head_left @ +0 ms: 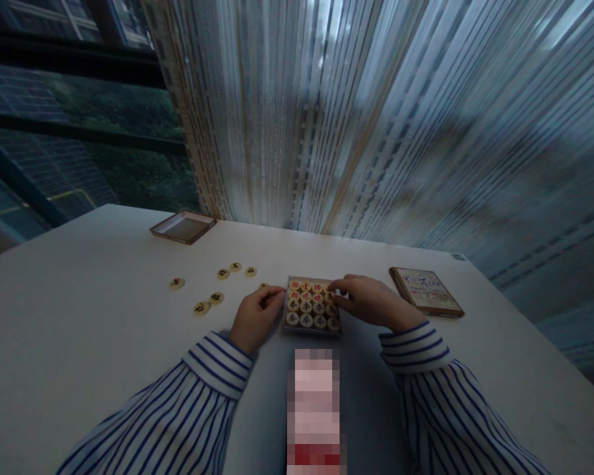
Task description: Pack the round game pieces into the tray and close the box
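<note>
A shallow box (pixel 313 332) of Chinese chess pieces lies on the table in front of me. Rows of round pieces fill it, with red characters in the far rows and black ones in the near rows. My left hand (pixel 258 318) pinches the box's left wall between thumb and fingers. Over the far right corner, my right hand (pixel 369 300) has its thumb and fingertips closed around a Chinese chess piece (pixel 329 288), which they partly cover. Several loose chess pieces (pixel 216 298) lie on the tabletop left of the box, one of them close behind my left fingers.
An open, shallow box tray or lid (pixel 183 227) rests at the table's far left edge. To the right lies a closed box (pixel 428 290) with a printed top. The white table (pixel 103 343) ends at a string curtain (pixel 297 119) and a window.
</note>
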Motion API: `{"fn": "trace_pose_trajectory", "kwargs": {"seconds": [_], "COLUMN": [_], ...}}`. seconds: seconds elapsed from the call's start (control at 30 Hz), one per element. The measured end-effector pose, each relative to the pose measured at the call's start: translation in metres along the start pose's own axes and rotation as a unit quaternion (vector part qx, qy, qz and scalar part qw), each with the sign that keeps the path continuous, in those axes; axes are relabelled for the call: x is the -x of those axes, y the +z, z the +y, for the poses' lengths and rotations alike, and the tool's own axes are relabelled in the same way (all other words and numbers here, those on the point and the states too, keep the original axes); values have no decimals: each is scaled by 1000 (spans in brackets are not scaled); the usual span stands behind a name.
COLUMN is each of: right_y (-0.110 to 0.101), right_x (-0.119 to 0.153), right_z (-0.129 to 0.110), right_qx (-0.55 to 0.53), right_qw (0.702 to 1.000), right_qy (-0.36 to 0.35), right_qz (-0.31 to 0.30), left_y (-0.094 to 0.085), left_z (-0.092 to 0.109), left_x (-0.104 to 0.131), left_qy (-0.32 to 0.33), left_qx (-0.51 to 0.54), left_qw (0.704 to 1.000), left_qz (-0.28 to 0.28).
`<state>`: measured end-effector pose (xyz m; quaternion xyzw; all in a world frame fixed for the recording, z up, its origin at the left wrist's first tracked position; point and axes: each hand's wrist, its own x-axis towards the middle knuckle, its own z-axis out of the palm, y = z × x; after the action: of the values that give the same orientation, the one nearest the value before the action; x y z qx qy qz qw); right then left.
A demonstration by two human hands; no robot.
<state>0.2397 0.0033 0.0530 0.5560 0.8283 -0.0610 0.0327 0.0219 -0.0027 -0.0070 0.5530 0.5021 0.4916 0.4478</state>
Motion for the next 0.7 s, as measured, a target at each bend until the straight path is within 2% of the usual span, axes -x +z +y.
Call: {"fn": "trace_pose_trajectory", "kwargs": {"seconds": [0.33, 0.6, 0.7], "right_y": [1, -1, 0], "right_x": [0, 0, 1], "right_z": [-2, 1, 2], "right_qx": [21, 4, 35], "right_qw": [1000, 1000, 998], "right_qy": [-8, 26, 53], "right_qz": [-11, -3, -5], "left_y": [0, -2, -5], "left_z": [2, 0, 1], "left_x": [1, 1, 5], "left_qy": [6, 14, 7], "left_qx": [-13, -44, -80], "left_qw": [1000, 999, 997], "left_qz": [-1, 2, -23]}}
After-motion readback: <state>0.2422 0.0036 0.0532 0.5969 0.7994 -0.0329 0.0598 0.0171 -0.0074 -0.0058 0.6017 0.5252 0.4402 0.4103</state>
